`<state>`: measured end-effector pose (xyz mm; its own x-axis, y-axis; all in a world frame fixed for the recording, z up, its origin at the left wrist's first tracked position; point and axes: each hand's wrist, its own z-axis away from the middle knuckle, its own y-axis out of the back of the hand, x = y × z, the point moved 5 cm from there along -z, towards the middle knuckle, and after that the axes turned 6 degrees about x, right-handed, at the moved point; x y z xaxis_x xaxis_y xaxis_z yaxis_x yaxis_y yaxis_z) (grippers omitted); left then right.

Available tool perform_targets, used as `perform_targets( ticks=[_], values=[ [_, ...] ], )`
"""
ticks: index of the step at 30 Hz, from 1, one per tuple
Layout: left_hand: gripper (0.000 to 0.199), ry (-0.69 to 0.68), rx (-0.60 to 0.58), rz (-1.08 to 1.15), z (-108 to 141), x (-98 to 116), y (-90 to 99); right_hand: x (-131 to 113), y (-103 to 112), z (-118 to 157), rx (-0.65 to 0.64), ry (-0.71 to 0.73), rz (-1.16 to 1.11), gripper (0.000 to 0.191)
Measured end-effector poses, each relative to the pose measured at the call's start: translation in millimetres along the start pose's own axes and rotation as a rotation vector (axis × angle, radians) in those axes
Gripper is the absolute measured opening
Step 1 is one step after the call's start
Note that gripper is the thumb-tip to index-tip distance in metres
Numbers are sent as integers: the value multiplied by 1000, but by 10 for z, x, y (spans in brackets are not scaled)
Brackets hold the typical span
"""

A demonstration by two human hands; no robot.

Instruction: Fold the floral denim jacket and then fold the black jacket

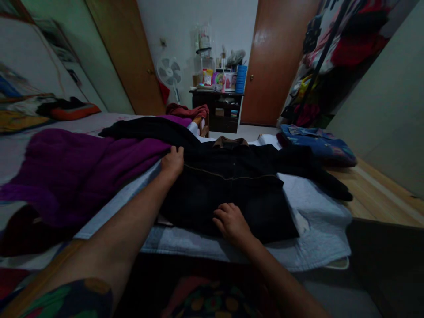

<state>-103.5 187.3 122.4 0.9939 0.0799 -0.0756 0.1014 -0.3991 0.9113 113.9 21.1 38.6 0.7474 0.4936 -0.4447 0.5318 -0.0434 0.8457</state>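
A black jacket (212, 194) with a brown collar and a thin tan seam across the chest lies spread out, front side up. Under it is a light blue-grey cloth (318, 229). My left hand (172, 161) has its fingers curled onto the jacket's edge near the left-hand shoulder. On the lower front of the jacket rests my right hand (233, 224), fingers a little bent and apart, holding nothing visible. One sleeve reaches out to the right; the other stretches back to the left, above a purple cloth (82, 168).
Folded blue clothing (318, 143) is stacked at the right on a wooden surface (380, 190). To the left is a bed (109, 117) with more clothes. Behind are a fan (169, 70), a dark cabinet (217, 112) and brown doors. Garments hang at the upper right.
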Motion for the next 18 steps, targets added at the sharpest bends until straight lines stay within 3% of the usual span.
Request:
perform_targets(
  ticks=[2,4,7,9,11,13,18],
  values=[
    [37,-120,-32,65,126,176,39,-25,-109,33,-53,7,79,19],
    [30,-329,-136,204,372,429,91,-16,-119,50,-81,6,83,25],
    [18,-640,-473,539,945,803,167,33,-23,85,-128,12,-21,48],
    [30,-736,-614,671,1304,951,197,106,78,139,-146,2,-61,62],
    [51,-749,-623,707,1548,1029,171,220,198,220,-129,-16,-23,65],
    [59,-737,-585,644,1696,1079,88,374,335,322,-80,-33,58,66],
    [37,-682,-390,496,1798,1177,-47,872,748,648,147,-146,280,62]
  ],
)
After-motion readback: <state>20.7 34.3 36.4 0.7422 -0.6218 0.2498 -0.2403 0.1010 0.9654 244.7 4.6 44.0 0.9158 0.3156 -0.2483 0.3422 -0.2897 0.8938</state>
